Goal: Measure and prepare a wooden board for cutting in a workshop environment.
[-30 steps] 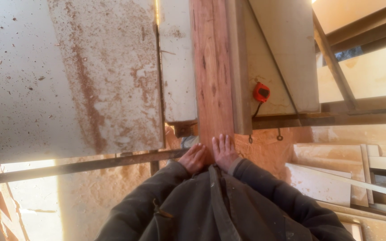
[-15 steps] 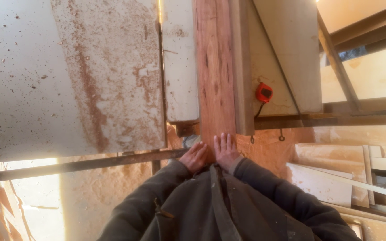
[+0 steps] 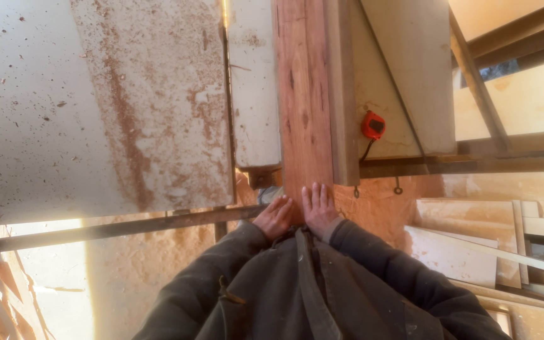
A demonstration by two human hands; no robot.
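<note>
Evidently a long reddish-brown timber plank [image 3: 303, 94] is being fed lengthwise along the dusty white saw worktop [image 3: 96, 107], and the step in hand is judged to be the pushing of its near end forward. The plank is laid flat, running away from the body, with a narrower white panel [image 3: 254, 82] just beside it on one side and a grey-brown upright fence board [image 3: 342, 88] touching it on the other. The left hand [image 3: 274, 218] is set against the near end of the plank, its fingers [image 3: 283, 205] stretched out and held close together, nothing being gripped; the palm appears to be pressed on the end face, though the contact itself is partly hidden by the sleeve. The right hand [image 3: 318, 209] is laid flat beside it, touching the same end, its fingers [image 3: 315, 194] likewise extended, slightly spread and closed on nothing. Both dark jacket sleeves [image 3: 373, 264] are drawn in close under the wrists. A small red tape measure [image 3: 373, 124] is seen resting on the pale surface beyond the fence, well apart from the hands. A steady, even push kept square to the fence is judged to be what the next move calls for, with both hands held clear of any blade, which cannot be made out here.
</note>
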